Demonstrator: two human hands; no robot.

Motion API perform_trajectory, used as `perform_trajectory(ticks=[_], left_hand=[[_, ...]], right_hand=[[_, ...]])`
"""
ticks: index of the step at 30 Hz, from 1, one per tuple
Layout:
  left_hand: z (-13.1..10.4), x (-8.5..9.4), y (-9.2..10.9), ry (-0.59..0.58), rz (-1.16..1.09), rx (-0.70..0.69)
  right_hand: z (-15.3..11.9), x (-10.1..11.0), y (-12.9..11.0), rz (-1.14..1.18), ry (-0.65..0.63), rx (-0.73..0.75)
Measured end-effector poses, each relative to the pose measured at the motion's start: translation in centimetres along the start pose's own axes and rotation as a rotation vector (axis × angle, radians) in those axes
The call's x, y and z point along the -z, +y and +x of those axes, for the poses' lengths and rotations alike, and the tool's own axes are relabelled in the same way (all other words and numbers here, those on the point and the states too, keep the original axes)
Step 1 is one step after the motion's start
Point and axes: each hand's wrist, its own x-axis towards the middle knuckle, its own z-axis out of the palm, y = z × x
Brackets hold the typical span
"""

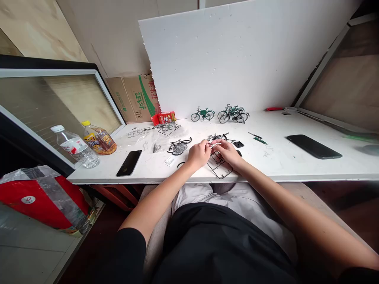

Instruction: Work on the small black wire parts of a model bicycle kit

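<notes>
We see the black parts grid just right of centre, near the surface's front edge. Our left hand and right hand pinch narrow above it, perhaps on something too small to tell. Bare white separates the green tool from the black slab.

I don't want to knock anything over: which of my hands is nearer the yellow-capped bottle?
Your left. The left hand is to the right of the yellow-capped bottle; the right hand is on the same side, farther out.
</notes>
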Motion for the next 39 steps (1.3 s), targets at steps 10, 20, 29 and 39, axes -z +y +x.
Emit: perform_trajectory(ticks=[10,20,29,39], left_hand=[[0.12,-0.11,-0.35,0.038,0.026,-0.005],[0.06,-0.06,-0.28,0.037,-0.004,0.002],[0.13,-0.18,-0.46,0.045,0.007,0.008],[-0.02,-0.07,-0.12,0.039,-0.024,-0.015]], right_hand=[[0.06,-0.06,0.14,0.083,-0.064,0.068],[-0.13,0.18,0.19,0.057,-0.118,0.048],[-0.32,0.03,0.11,0.052,-0.125,0.029],[-0.21,-0.09,-0.28,0.102,-0.128,0.024]])
